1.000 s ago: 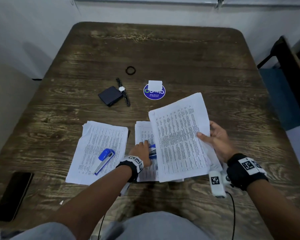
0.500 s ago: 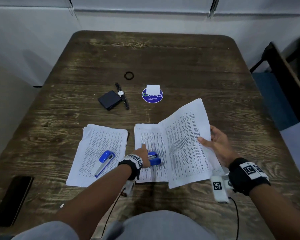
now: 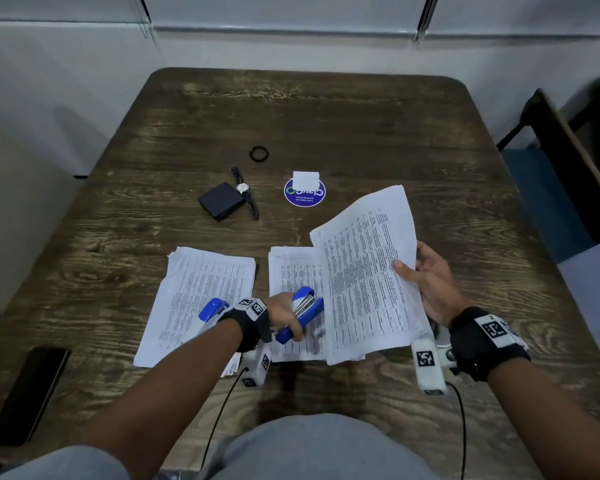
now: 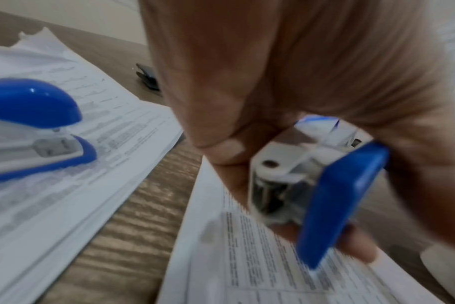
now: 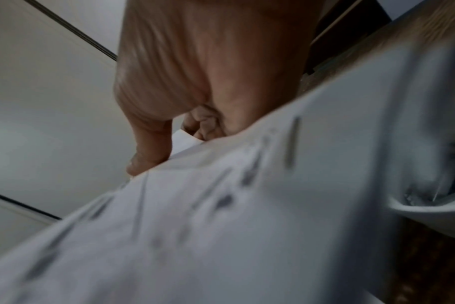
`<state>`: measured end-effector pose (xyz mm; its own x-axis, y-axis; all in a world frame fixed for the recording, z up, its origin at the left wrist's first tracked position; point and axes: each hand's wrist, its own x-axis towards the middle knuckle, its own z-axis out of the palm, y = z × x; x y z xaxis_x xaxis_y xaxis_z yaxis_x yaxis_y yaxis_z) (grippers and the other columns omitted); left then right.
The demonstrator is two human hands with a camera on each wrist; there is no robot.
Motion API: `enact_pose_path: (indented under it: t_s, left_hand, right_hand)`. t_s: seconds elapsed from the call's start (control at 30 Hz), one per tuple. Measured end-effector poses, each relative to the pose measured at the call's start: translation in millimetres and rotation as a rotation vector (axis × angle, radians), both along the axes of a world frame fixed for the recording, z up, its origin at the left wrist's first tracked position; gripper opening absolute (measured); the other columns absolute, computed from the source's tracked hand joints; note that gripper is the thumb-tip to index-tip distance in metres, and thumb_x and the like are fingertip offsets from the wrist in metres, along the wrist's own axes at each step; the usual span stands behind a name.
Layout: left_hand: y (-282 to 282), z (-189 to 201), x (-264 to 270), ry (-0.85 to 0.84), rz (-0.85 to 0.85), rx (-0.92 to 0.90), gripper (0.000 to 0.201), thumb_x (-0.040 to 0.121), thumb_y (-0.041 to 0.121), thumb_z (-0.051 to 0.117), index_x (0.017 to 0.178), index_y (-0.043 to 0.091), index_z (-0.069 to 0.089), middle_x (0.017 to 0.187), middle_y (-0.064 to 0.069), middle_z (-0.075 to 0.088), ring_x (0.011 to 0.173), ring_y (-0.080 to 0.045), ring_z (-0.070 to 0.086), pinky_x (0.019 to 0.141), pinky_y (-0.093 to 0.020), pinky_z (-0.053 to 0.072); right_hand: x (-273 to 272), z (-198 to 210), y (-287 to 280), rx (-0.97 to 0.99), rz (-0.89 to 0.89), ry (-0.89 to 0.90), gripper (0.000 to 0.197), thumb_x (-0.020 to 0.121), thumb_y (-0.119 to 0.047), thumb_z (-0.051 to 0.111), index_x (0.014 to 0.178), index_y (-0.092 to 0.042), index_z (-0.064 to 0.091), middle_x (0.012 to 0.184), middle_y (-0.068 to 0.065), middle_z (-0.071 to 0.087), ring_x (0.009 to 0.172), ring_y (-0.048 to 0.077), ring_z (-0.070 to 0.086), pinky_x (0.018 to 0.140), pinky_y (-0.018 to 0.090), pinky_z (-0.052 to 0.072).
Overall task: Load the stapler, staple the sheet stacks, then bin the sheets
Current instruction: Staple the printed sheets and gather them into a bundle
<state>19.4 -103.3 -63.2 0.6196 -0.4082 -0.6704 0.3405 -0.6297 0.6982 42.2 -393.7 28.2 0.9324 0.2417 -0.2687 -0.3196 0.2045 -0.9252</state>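
My left hand [image 3: 286, 315] grips a blue and white stapler [image 3: 303, 315] and holds it just above the middle sheet stack [image 3: 293, 268]; the left wrist view shows fingers curled round the stapler [image 4: 333, 195]. My right hand [image 3: 426, 282] pinches the right edge of a printed sheet stack [image 3: 368, 275], which it holds tilted up over the table, thumb on top. In the right wrist view the sheets [image 5: 221, 216] are blurred below the hand. A second blue stapler [image 3: 212, 311] lies on the left sheet stack [image 3: 201, 296].
A black wallet [image 3: 220, 201] and a wristwatch [image 3: 245, 192] lie mid-table, a black ring [image 3: 258, 154] beyond them. A round blue sticker [image 3: 305, 192] has a small white box on it. A dark phone [image 3: 28, 393] lies at the front left edge. A chair [image 3: 568, 168] stands on the right.
My left hand closed on the stapler lying on the middle stack and lifted it, tilting it. My right hand swung the held sheets to the right, uncovering that stack.
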Motion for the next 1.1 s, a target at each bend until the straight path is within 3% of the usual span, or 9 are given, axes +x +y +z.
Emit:
enact_pose_path:
  t_s: [0.17,0.3,0.5,0.63,0.7,0.77,0.87,1.0,1.1]
  left_hand:
    - [16,16,-8,-0.041,0.089,-0.197,0.020,0.080,0.010,0.078,0.081,0.016,0.059,0.066,0.003,0.067,0.057,-0.010,0.064,0.059,-0.023,0.054]
    - [22,20,-17,-0.053,0.192,-0.276,0.019,0.086,0.009,0.072,0.092,0.023,0.061,0.081,0.002,0.071,0.075,-0.016,0.069,0.074,-0.029,0.056]
    - [28,16,-27,0.024,0.318,-0.287,0.028,0.068,-0.007,0.076,0.089,0.007,0.064,0.094,-0.015,0.069,0.092,-0.030,0.067,0.095,-0.052,0.051]
    - [20,27,-32,0.177,0.334,-0.405,0.040,0.069,0.036,0.080,0.093,0.007,0.065,0.081,-0.006,0.072,0.068,-0.016,0.069,0.069,-0.028,0.056]
    - [11,39,-37,0.270,0.452,-0.428,0.048,0.088,0.055,0.055,0.091,0.009,0.065,0.070,-0.004,0.073,0.055,-0.013,0.068,0.057,-0.023,0.055]
    - [4,41,-36,0.204,0.493,-0.308,0.066,0.098,0.057,0.026,0.100,0.006,0.067,0.078,-0.011,0.076,0.059,-0.009,0.067,0.073,-0.024,0.054]
    - [-4,36,-27,0.022,0.393,-0.056,0.098,0.084,0.082,0.014,0.114,0.006,0.068,0.106,-0.018,0.073,0.089,-0.017,0.068,0.106,-0.037,0.038]
    - [-8,27,-23,-0.088,0.343,0.142,0.106,0.067,0.093,0.005,0.083,0.006,0.063,0.097,-0.022,0.070,0.096,-0.037,0.067,0.097,-0.043,0.043]
    - [-13,28,-23,-0.139,0.399,0.159,0.087,0.087,0.077,0.012,0.086,0.005,0.061,0.095,-0.023,0.068,0.086,-0.034,0.064,0.089,-0.040,0.042]
  right_hand:
    - [1,-2,-6,0.025,-0.009,0.004,0.073,0.057,-0.029,0.090,0.122,-0.016,0.060,0.124,0.017,0.067,0.109,0.035,0.067,0.091,0.053,0.054]
    - [-1,-5,-8,0.005,-0.036,0.016,0.087,0.050,-0.031,0.094,0.126,-0.011,0.057,0.125,0.018,0.066,0.114,0.040,0.063,0.091,0.055,0.053]
    - [-4,-12,-14,-0.043,-0.055,0.024,0.084,0.042,-0.035,0.096,0.117,-0.015,0.063,0.120,0.018,0.068,0.111,0.040,0.065,0.096,0.064,0.046]
    - [-6,-13,-17,-0.067,-0.021,0.018,0.079,0.039,-0.039,0.096,0.110,-0.020,0.066,0.118,0.016,0.070,0.108,0.039,0.066,0.097,0.063,0.046]
    - [-7,-12,-17,-0.084,-0.012,0.016,0.082,0.037,-0.041,0.096,0.110,-0.019,0.065,0.117,0.014,0.071,0.107,0.037,0.067,0.096,0.063,0.047]
    - [-8,-11,-16,-0.098,-0.012,0.008,0.081,0.039,-0.041,0.096,0.110,-0.019,0.065,0.116,0.013,0.071,0.107,0.037,0.067,0.097,0.062,0.047]
    - [-10,-9,-15,-0.098,0.004,-0.004,0.077,0.046,-0.036,0.093,0.115,-0.017,0.064,0.117,0.012,0.071,0.109,0.035,0.067,0.099,0.061,0.046]
    - [-11,-5,-11,-0.088,0.034,-0.033,0.088,0.044,-0.041,0.094,0.121,-0.015,0.060,0.119,0.012,0.070,0.110,0.033,0.067,0.097,0.056,0.050]
    - [-10,-4,-9,-0.095,0.025,-0.040,0.092,0.043,-0.040,0.095,0.123,-0.014,0.059,0.119,0.013,0.070,0.111,0.035,0.066,0.096,0.055,0.051]
